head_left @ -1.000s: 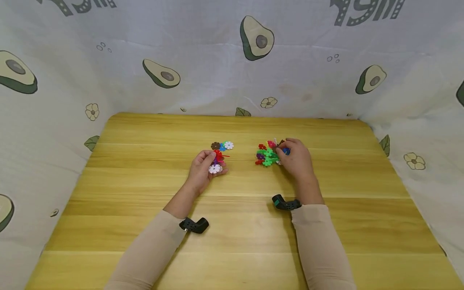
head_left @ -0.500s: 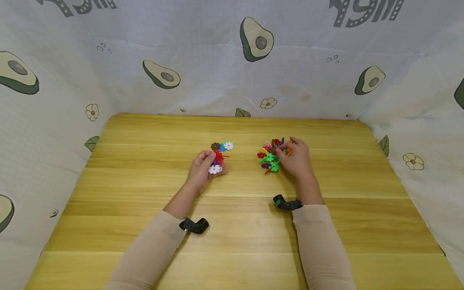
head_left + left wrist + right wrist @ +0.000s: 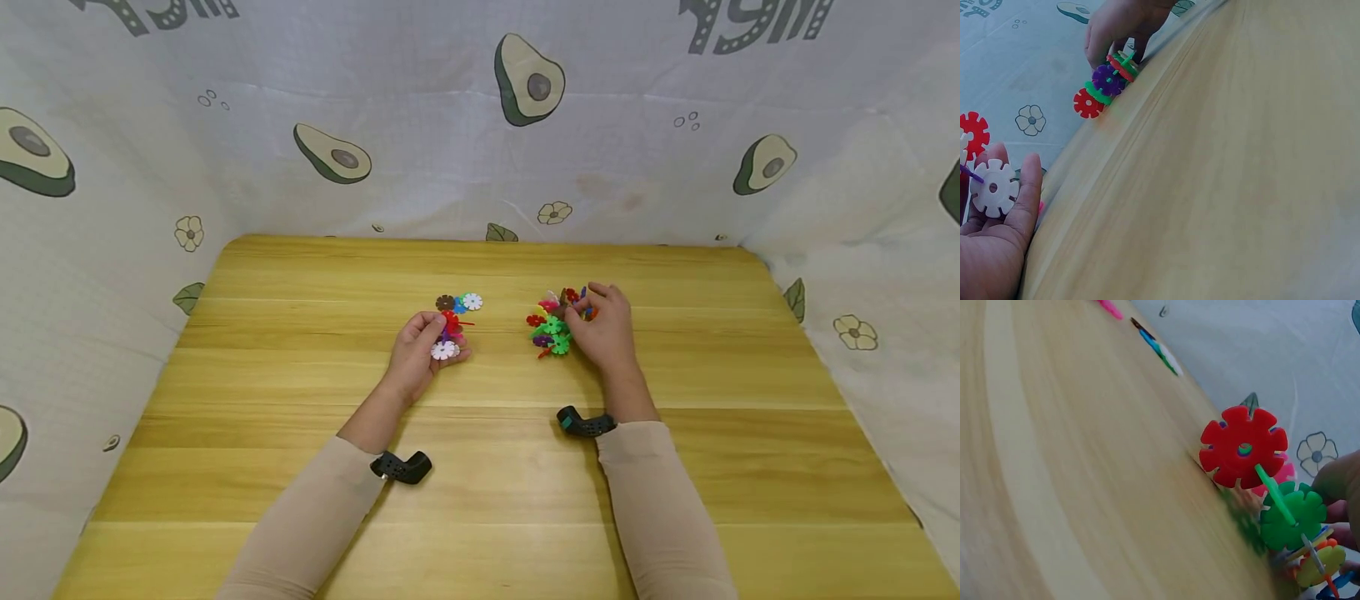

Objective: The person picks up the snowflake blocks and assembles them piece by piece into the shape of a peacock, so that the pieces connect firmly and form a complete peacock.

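Notched plastic discs, the interlocking snowflake kind, are joined into two clusters. My left hand (image 3: pixel 415 350) grips the smaller cluster, with its thumb over a red disc (image 3: pixel 449 322). A white disc (image 3: pixel 994 189) of that cluster lies against its fingers in the left wrist view. To the right, my right hand (image 3: pixel 606 329) holds a larger cluster of green, red, purple, pink and other discs by its right side. In the right wrist view, a red disc (image 3: pixel 1243 447) faces the camera, beside a green disc (image 3: pixel 1293 515) and a yellow disc (image 3: pixel 1322 565). The fingers partly hide this cluster.
Just beyond the left hand, a brown disc (image 3: pixel 446 302), blue and green ones and a white disc (image 3: pixel 472 302) lie overlapping in a row. The wooden tabletop (image 3: pixel 480 500) ends at a pale avocado-print cloth (image 3: pixel 420 100) that hangs behind and at both sides.
My right hand has turned the larger cluster, so different discs face up, then shifted slightly left with it. The left hand and its cluster have stayed in place.
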Tool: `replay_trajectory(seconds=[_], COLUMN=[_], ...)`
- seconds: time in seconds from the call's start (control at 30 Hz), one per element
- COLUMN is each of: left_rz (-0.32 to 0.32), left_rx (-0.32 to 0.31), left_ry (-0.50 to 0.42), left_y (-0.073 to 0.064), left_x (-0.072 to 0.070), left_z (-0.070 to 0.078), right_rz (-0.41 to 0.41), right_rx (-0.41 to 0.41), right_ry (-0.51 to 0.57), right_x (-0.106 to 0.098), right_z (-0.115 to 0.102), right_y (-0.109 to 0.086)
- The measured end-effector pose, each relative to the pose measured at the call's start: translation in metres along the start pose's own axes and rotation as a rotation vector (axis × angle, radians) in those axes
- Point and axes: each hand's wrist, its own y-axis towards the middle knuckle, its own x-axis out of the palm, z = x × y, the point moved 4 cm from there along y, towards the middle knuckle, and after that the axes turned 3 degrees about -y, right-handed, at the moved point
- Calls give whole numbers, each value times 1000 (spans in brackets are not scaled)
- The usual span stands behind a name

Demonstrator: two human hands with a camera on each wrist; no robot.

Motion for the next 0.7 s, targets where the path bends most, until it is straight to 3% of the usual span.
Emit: replay_trajectory(seconds=[0.2,0.33,0.53,0.7], left_rz=[4,-1,-6,1], left_rx=[-2,0,-1,3], left_ry=[1,-1,0,14], left_y=[0,0,1,1], left_x=[0,-1,-1,0], left_z=[0,-1,-1,-1], right_rz=[28,40,110,144], right_rx=[-33,35,133,191], right_ry=[36,181,566,1005], right_x=[2,3,-1,0], right_z=[-2,1,4,3], right_y=[1,2,1,0])
